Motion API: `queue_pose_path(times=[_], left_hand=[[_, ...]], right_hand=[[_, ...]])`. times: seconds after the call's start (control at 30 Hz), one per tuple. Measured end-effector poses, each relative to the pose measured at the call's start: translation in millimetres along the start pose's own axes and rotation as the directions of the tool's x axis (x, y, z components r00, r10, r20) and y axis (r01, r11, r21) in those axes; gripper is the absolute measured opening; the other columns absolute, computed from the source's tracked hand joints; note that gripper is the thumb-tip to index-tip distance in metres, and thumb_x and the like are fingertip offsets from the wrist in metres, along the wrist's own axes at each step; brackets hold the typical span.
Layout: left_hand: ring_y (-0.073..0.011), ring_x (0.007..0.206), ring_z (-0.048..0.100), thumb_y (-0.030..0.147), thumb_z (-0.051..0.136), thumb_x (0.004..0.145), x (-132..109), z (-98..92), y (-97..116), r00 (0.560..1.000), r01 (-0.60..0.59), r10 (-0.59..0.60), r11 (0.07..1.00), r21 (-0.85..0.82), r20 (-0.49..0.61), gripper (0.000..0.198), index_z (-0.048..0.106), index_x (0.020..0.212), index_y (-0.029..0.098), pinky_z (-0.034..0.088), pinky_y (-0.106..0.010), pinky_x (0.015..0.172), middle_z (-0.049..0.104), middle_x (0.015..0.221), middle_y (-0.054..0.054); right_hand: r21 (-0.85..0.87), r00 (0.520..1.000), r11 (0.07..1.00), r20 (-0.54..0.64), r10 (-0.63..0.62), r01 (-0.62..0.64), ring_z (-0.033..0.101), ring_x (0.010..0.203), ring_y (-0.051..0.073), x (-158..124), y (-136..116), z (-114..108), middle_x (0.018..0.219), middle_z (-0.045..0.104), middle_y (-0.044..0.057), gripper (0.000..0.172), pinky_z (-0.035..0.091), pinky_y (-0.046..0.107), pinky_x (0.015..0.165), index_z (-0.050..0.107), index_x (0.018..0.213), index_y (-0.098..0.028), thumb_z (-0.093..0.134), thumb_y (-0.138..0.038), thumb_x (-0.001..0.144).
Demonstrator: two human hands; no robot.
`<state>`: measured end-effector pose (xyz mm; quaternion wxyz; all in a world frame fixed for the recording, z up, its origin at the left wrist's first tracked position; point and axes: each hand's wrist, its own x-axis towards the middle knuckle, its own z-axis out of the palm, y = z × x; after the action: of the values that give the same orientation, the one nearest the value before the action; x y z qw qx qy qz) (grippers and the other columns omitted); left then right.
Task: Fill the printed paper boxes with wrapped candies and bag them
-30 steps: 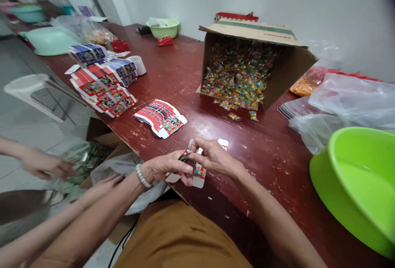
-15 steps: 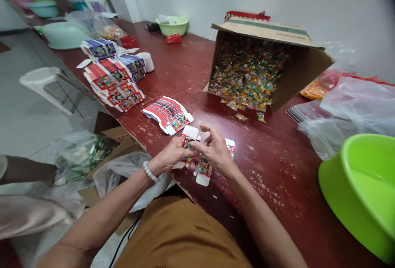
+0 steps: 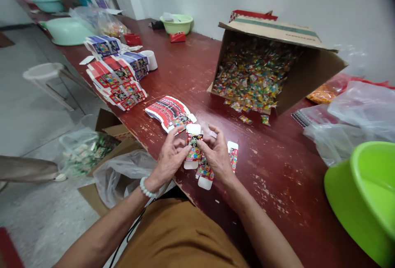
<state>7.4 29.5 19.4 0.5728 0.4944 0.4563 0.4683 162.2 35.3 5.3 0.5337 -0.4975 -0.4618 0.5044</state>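
Between my two hands is a small printed candy box (image 3: 194, 146), its white end flaps sticking out at top and bottom. My left hand (image 3: 172, 153) grips its left side, thumb on the front. From the right, my right hand (image 3: 217, 153) pinches the same box with its thumb, index finger raised. Partly under my right hand lie another printed box (image 3: 205, 173) and one more box (image 3: 233, 155) on the table. Just beyond my left hand, a fanned stack of flat red cartons (image 3: 169, 112) rests on the red table (image 3: 262, 157).
A large cardboard box (image 3: 311, 75) on its side spills wrapped candies (image 3: 249, 75). Bundled cartons (image 3: 114, 75) and a white cup (image 3: 150, 60) stand at left. A green basin (image 3: 342, 185) and plastic bags (image 3: 364, 103) are at right. An open carton with a plastic liner (image 3: 123, 173) sits below the table edge.
The candy box has turned to show its front face, upright between my hands. My left hand has opened out from its tighter grip. The view has shifted slightly.
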Motion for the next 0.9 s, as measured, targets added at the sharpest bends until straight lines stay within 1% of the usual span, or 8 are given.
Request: queue_pose_path(times=[0.13,0.27,0.33,0.43,0.6,0.7,0.77,0.9], left_hand=[[-0.0178,0.096,0.065,0.025,0.072,0.08,3.6,7.4,-1.4,0.999,-0.022,0.024,0.998,-0.057,0.039,0.044,0.055,0.12,0.02,0.051,-0.027,0.085,0.068,0.106,-0.005],[-0.0154,0.085,0.064,0.024,0.067,0.082,-5.5,21.1,-14.5,0.993,-0.011,0.022,0.996,-0.092,0.118,0.025,0.058,0.105,0.02,0.05,-0.026,0.075,0.066,0.096,-0.003],[-0.0145,0.078,0.062,0.027,0.065,0.084,-12.3,29.1,-21.8,0.991,-0.014,0.019,0.999,-0.033,0.136,0.02,0.06,0.103,0.021,0.048,-0.025,0.069,0.065,0.087,-0.002],[-0.0119,0.064,0.055,0.031,0.063,0.088,-22.1,36.1,-24.7,0.995,-0.03,0.022,0.997,0.077,0.1,0.012,0.064,0.095,0.021,0.044,-0.025,0.062,0.061,0.074,0.001],[-0.0093,0.059,0.049,0.023,0.065,0.085,-26.7,23.5,-17.9,0.993,-0.094,0.087,0.992,0.085,0.079,0.019,0.061,0.103,0.023,0.041,-0.024,0.059,0.058,0.073,0.003],[-0.0083,0.058,0.053,0.023,0.076,0.077,-22.8,9.6,-17.9,0.995,0.04,-0.029,0.992,-0.118,0.096,0.053,0.049,0.122,0.023,0.041,-0.022,0.057,0.062,0.08,0.003],[-0.0088,0.06,0.058,0.034,0.082,0.074,-21.4,2.7,-20.0,0.968,0.212,-0.159,0.931,-0.297,0.193,0.061,0.048,0.123,0.023,0.044,-0.021,0.057,0.064,0.082,0.002],[-0.0158,0.052,0.065,0.075,0.057,0.081,-20.7,-2.8,-25.8,0.781,0.586,-0.367,0.711,-0.389,0.504,0.063,0.061,0.101,0.015,0.049,-0.024,0.048,0.07,0.079,-0.007]], right_hand=[[0.071,0.999,0.996,0.004,-0.052,0.052,0.068,0.087,0.018,-5.0,-1.3,2.5,0.097,0.072,0.005,0.036,0.055,0.032,0.081,0.06,0.111,-0.021,0.069,-0.037,0.08],[-0.142,0.996,0.986,0.016,-0.087,0.088,0.064,0.073,0.016,-15.8,-9.8,-27.5,0.081,0.071,0.001,0.018,0.054,0.028,0.07,0.071,0.087,-0.022,0.075,-0.037,0.078],[-0.245,0.999,0.969,0.011,-0.039,0.04,0.062,0.066,0.015,-18.1,-10.6,-46.4,0.076,0.071,0.002,0.019,0.053,0.026,0.062,0.074,0.078,-0.022,0.081,-0.039,0.073],[-0.206,0.998,0.978,-0.041,0.037,-0.045,0.062,0.062,0.015,-20.6,-8.3,-61.7,0.075,0.07,0.003,0.026,0.053,0.026,0.055,0.074,0.072,-0.022,0.09,-0.039,0.061],[-0.088,0.982,0.981,0.064,0.178,-0.172,0.066,0.066,0.017,-21.6,-0.1,-53.5,0.078,0.07,0.001,0.044,0.055,0.028,0.059,0.075,0.1,-0.028,0.092,-0.035,0.061],[-0.132,0.985,0.99,0.156,0.068,-0.048,0.065,0.072,0.017,-20.6,4.3,-42.4,0.08,0.07,0.003,0.017,0.053,0.027,0.064,0.076,0.083,-0.024,0.085,-0.032,0.072],[-0.139,0.988,0.987,0.142,-0.056,0.076,0.064,0.072,0.016,-20.7,4.2,-33.7,0.079,0.069,0.002,0.009,0.052,0.028,0.065,0.075,0.08,-0.024,0.081,-0.029,0.076],[-0.305,0.955,0.91,0.185,-0.233,0.281,0.065,0.073,0.018,-20.0,-4.9,-17.1,0.079,0.071,0.004,0.009,0.052,0.031,0.067,0.077,0.088,-0.024,0.072,-0.03,0.085]])
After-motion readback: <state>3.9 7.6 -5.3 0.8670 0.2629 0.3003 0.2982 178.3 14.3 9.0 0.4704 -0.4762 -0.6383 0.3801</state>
